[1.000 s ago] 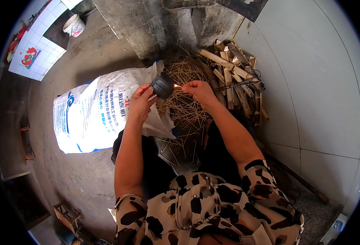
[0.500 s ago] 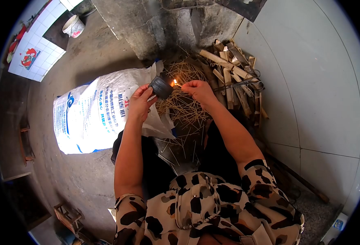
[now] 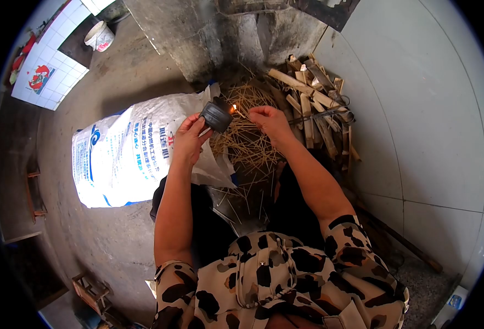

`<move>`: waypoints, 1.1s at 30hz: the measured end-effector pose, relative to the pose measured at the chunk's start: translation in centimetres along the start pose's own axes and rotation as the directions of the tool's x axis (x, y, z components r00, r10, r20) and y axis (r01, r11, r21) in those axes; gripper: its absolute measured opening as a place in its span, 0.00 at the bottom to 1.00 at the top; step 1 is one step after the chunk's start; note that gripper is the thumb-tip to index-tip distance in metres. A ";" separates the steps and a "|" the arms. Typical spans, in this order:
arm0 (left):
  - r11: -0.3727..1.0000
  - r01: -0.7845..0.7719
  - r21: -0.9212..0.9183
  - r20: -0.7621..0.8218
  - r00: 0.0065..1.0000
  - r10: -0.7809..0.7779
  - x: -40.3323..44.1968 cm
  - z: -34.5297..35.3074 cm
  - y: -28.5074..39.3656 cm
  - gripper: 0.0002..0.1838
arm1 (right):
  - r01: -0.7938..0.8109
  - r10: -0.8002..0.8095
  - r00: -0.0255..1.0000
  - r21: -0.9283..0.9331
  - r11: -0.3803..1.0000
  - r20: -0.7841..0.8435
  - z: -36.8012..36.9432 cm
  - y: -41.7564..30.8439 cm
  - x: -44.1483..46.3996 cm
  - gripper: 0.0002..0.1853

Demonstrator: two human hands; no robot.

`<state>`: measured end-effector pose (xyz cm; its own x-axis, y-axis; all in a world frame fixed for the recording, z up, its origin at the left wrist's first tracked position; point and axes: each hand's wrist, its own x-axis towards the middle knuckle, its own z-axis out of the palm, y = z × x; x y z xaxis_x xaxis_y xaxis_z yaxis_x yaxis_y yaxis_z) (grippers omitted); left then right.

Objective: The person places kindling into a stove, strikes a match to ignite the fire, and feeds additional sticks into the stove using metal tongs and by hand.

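My left hand point(image 3: 190, 134) is closed on a dark, ribbed, curved piece point(image 3: 215, 117) that looks like rubber or plastic. A small flame point(image 3: 234, 108) burns at the right edge of this piece. Just right of the flame, my right hand point(image 3: 269, 122) has its thumb and forefinger pinched together. A thin stick, like a match, seems to reach from those fingers toward the flame, but it is too small to make out surely. Loose thin straw-like sticks point(image 3: 250, 145) lie on the floor beneath both hands.
A white printed sack point(image 3: 124, 151) lies on its side to the left, its mouth by the sticks. Split firewood point(image 3: 310, 104) is heaped at the right, with metal tongs point(image 3: 321, 113) across it. A sooty concrete structure point(image 3: 225, 38) stands ahead; a tiled wall point(image 3: 417, 109) rises at right.
My right hand has drawn back slightly to the right, widening the gap to the flame. The flame stays beside the dark piece, and my left hand has hardly moved.
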<state>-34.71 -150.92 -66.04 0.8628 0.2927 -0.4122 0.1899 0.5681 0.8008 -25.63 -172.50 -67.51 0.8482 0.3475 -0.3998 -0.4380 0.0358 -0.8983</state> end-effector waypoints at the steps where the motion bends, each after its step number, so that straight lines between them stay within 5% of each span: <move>1: 1.000 -0.002 -0.005 -0.009 1.000 0.002 0.0 0.1 0.1 0.08 | 0.004 -0.004 1.000 0.007 1.000 -0.030 0.0 -0.4 -0.1 0.08; 6: 0.998 -0.020 -0.066 -0.037 0.999 0.018 0.2 0.4 0.3 0.08 | -0.078 0.075 0.996 -0.048 0.996 -0.058 -2.3 -3.2 -2.6 0.12; 9: 0.993 -0.024 -0.114 -0.005 1.000 0.024 0.7 0.5 0.0 0.08 | 0.180 -0.197 0.978 -0.194 0.964 -0.070 -5.4 -5.3 -5.6 0.17; 11: 0.992 -0.021 -0.126 0.021 0.999 0.024 1.2 0.4 -0.1 0.08 | 0.185 -0.237 0.969 -0.440 0.879 -0.065 -10.4 -5.1 -5.9 0.17; 13: 0.992 0.011 -0.127 0.002 1.000 -0.011 1.2 0.9 0.1 0.08 | 0.259 -0.453 0.891 -0.824 0.503 0.004 -16.5 -3.6 -4.6 0.10; 15: 0.992 0.036 -0.121 -0.011 0.999 -0.037 1.2 1.0 0.2 0.07 | 0.052 -0.416 0.909 -0.994 0.096 0.007 -22.5 -1.8 -3.2 0.05; 17: 0.992 0.030 -0.122 -0.004 1.000 -0.031 1.3 1.2 0.1 0.07 | -0.178 -0.344 0.935 -0.955 -0.236 -0.089 -26.2 -2.1 -0.8 0.13; 20: 0.989 0.032 -0.143 -0.031 0.999 -0.037 1.2 0.9 -0.2 0.08 | -0.079 -0.326 0.943 -0.902 -0.424 0.071 -29.5 -2.5 2.9 0.17; 24: 0.986 0.011 -0.167 -0.077 0.997 -0.024 1.2 0.5 -0.1 0.09 | 0.007 -0.155 0.983 -0.856 -0.517 0.102 -31.3 0.2 7.1 0.17; 33: 0.988 0.008 -0.154 -0.131 0.991 -0.029 1.3 -0.5 -0.1 0.09 | 0.070 -0.154 0.967 -0.790 -0.609 0.204 -29.1 -1.6 6.9 0.07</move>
<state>-33.85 -150.20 -66.88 0.7882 0.3743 -0.4885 0.1227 0.6823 0.7207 -10.36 -197.46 -74.12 0.8267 0.5214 -0.2114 0.5612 -0.7378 0.3751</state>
